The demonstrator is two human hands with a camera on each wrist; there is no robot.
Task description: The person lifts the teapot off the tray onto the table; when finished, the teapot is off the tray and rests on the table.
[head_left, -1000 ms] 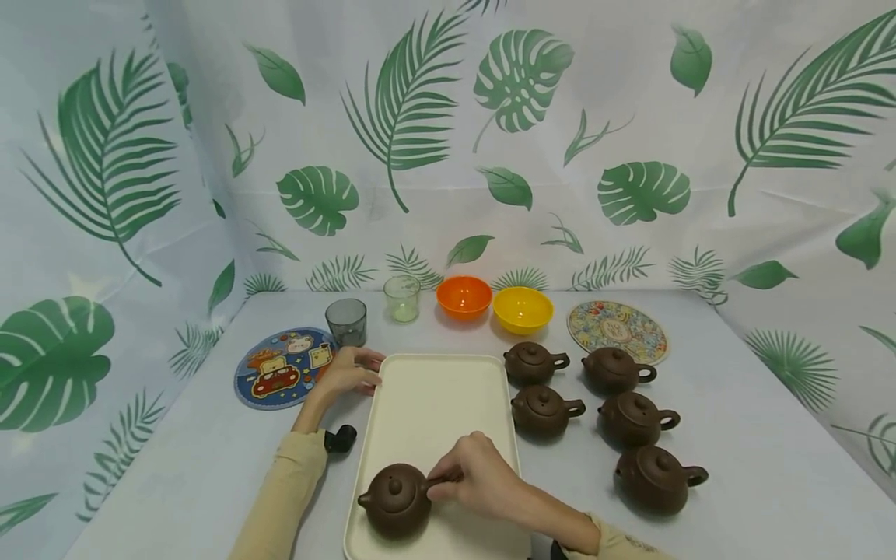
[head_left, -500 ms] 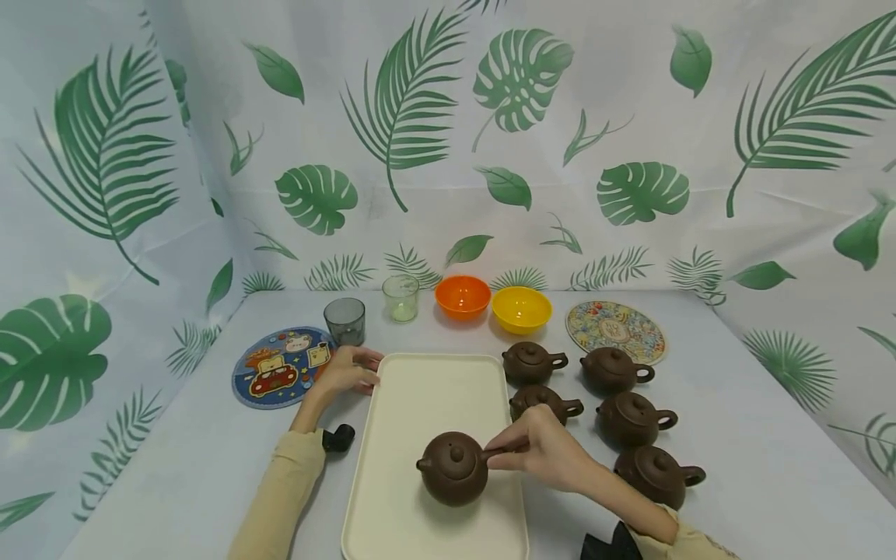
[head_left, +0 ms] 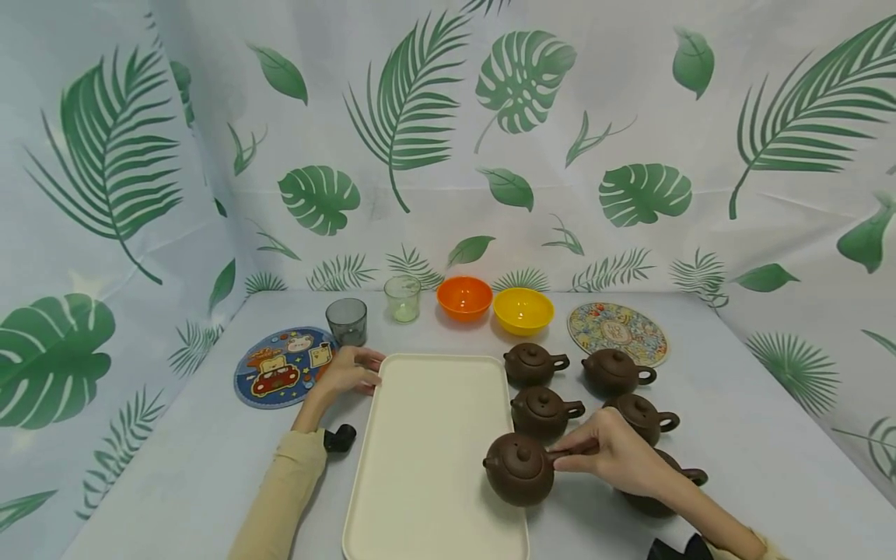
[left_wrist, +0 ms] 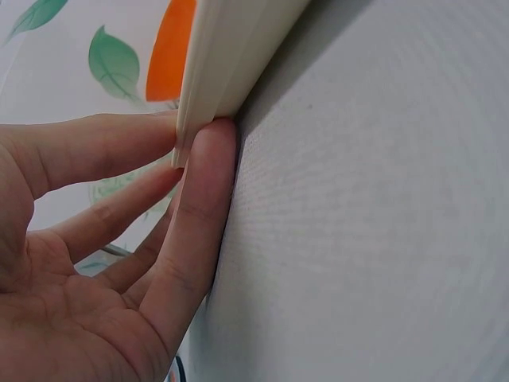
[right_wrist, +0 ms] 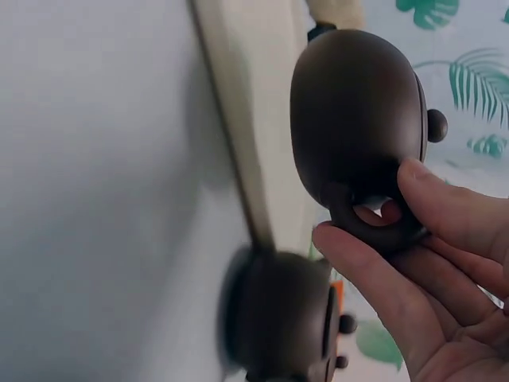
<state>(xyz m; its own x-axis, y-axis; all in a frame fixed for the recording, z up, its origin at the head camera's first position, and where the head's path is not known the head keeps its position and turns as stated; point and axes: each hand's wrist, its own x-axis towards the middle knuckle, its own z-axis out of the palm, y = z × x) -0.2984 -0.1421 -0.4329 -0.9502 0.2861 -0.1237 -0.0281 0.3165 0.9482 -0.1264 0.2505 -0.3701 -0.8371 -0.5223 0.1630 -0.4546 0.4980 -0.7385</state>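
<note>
My right hand (head_left: 616,453) pinches the handle of a dark brown teapot (head_left: 519,469) between thumb and fingers. In the right wrist view this lidded teapot (right_wrist: 358,111) is raised above the tray's edge, spout away from the hand. In the head view it overlaps the right rim of the cream rectangular tray (head_left: 434,451). At the tray's far left corner, my left hand (head_left: 346,372) holds the edge. The left wrist view shows thumb and fingers (left_wrist: 208,167) against the tray's rim and side wall (left_wrist: 227,64).
Several more brown teapots stand right of the tray, one (head_left: 542,412) near its rim and another (head_left: 614,372) farther right. Behind are an orange bowl (head_left: 465,299), a yellow bowl (head_left: 523,311), a grey glass (head_left: 347,322) and a green glass (head_left: 402,299). Round mats (head_left: 280,369) lie at both sides.
The teapot in my right hand has moved right, from the tray's near left part to over its right rim. My left hand has stayed at the tray's corner.
</note>
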